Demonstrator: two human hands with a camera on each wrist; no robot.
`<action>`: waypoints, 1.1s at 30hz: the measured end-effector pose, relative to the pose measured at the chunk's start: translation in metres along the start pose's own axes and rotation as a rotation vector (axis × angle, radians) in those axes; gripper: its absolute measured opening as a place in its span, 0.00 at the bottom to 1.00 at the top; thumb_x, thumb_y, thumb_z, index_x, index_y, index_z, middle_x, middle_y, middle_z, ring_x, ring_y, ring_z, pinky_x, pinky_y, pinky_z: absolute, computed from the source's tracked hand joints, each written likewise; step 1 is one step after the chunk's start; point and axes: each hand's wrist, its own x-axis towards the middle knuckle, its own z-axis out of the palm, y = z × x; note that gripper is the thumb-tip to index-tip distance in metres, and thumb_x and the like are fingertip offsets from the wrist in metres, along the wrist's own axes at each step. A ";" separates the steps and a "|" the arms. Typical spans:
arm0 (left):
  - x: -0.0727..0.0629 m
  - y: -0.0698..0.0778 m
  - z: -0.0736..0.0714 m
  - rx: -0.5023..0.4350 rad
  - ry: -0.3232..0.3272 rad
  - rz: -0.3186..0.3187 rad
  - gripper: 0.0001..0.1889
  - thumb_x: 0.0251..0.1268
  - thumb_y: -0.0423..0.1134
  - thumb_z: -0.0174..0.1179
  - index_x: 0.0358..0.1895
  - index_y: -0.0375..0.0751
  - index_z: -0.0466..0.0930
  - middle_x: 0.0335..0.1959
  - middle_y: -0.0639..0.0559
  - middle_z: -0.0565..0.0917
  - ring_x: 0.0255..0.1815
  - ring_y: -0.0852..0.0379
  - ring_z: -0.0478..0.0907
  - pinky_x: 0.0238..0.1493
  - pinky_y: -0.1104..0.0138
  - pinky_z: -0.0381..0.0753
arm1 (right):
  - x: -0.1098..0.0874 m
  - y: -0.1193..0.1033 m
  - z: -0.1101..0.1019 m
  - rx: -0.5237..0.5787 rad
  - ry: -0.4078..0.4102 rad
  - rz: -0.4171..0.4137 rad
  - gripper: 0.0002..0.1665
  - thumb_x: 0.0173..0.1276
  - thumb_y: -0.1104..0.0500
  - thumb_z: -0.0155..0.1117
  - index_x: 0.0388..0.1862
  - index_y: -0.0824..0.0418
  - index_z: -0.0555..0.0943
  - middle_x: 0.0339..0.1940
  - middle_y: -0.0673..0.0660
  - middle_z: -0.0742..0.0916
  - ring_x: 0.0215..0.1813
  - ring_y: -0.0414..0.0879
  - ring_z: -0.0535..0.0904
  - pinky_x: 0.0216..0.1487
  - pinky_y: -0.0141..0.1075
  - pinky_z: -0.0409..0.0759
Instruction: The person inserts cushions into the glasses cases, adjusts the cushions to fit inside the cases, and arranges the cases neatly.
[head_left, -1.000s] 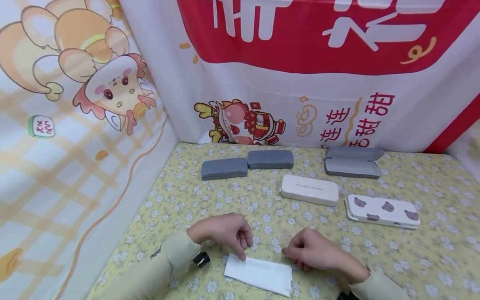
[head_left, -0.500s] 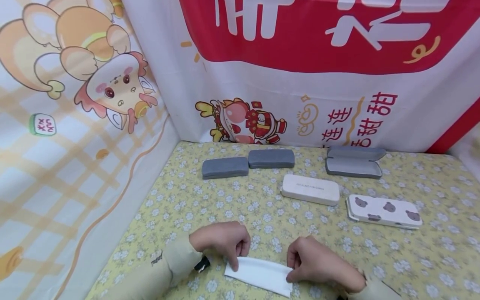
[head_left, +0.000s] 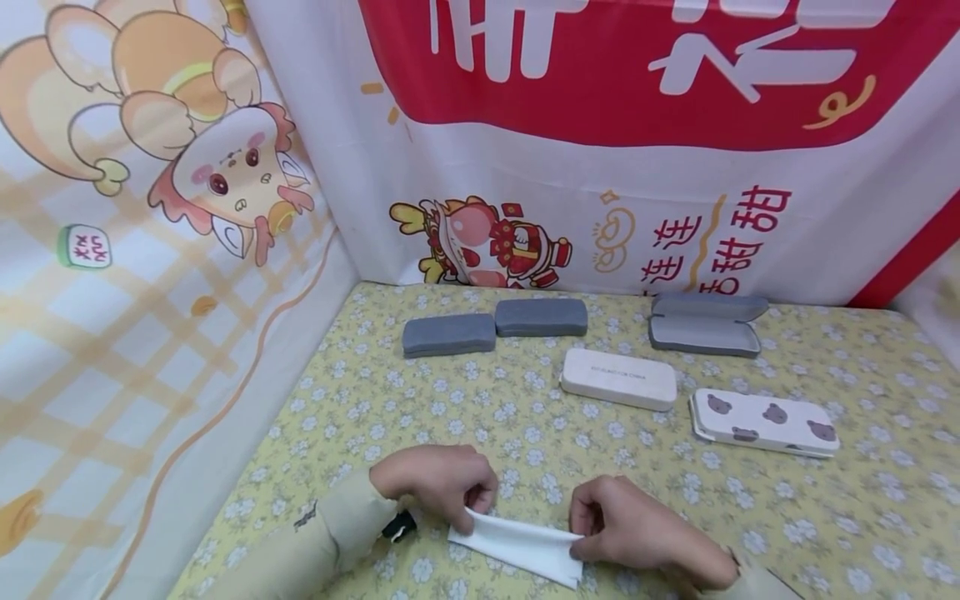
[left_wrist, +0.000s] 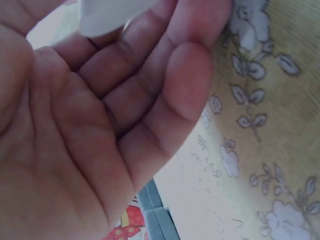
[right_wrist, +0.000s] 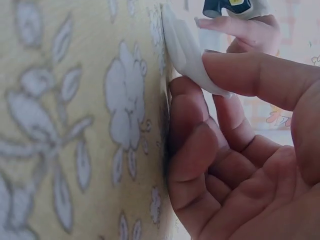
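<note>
A folded white cloth (head_left: 517, 546) lies in front of me on the flowered tablecloth, its far edge raised a little. My left hand (head_left: 450, 479) pinches the far left corner; in the left wrist view a bit of the cloth (left_wrist: 112, 15) shows at the top, by the curled fingers. At the far right corner my right hand (head_left: 622, 521) grips between thumb and fingers. The right wrist view shows that pinch closely, with the cloth (right_wrist: 187, 52) bending between thumb and fingertips. The left thumb tip is hidden in its own wrist view.
Beyond the hands stand two closed grey glasses cases (head_left: 450, 335), a white case (head_left: 618, 379) and a bear-print case (head_left: 765, 422). An open grey case (head_left: 705, 325) is at the back right. Fabric hangings (head_left: 480, 192) border the back and left.
The right hand has come down from beside the cloth onto its right end and now pinches it. The left hand has taken the left corner, and the far edge has lifted slightly.
</note>
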 end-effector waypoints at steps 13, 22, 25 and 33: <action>0.001 -0.011 -0.004 -0.096 0.031 -0.041 0.08 0.52 0.31 0.75 0.27 0.47 0.85 0.20 0.62 0.80 0.19 0.67 0.70 0.24 0.74 0.72 | -0.003 0.003 -0.009 0.059 0.027 0.006 0.04 0.60 0.63 0.75 0.30 0.56 0.86 0.23 0.49 0.83 0.25 0.40 0.76 0.26 0.32 0.75; 0.001 -0.021 -0.009 -0.335 0.089 -0.004 0.07 0.56 0.30 0.73 0.30 0.44 0.85 0.26 0.57 0.86 0.23 0.65 0.76 0.28 0.73 0.73 | -0.011 0.009 -0.019 0.209 0.056 0.006 0.04 0.63 0.63 0.70 0.31 0.62 0.83 0.24 0.53 0.84 0.24 0.40 0.74 0.23 0.30 0.73; 0.004 -0.022 -0.009 -0.388 0.139 -0.007 0.06 0.57 0.29 0.72 0.32 0.43 0.85 0.30 0.53 0.87 0.27 0.63 0.80 0.31 0.72 0.76 | -0.013 0.006 -0.026 0.216 0.089 0.005 0.05 0.63 0.63 0.70 0.32 0.64 0.83 0.26 0.55 0.84 0.25 0.41 0.75 0.23 0.30 0.74; 0.014 -0.024 -0.009 -0.525 0.311 -0.006 0.03 0.61 0.30 0.70 0.34 0.37 0.85 0.33 0.51 0.88 0.29 0.59 0.80 0.28 0.69 0.74 | -0.016 0.002 -0.044 0.302 0.257 0.085 0.08 0.66 0.64 0.68 0.38 0.68 0.81 0.31 0.59 0.86 0.29 0.55 0.80 0.28 0.41 0.81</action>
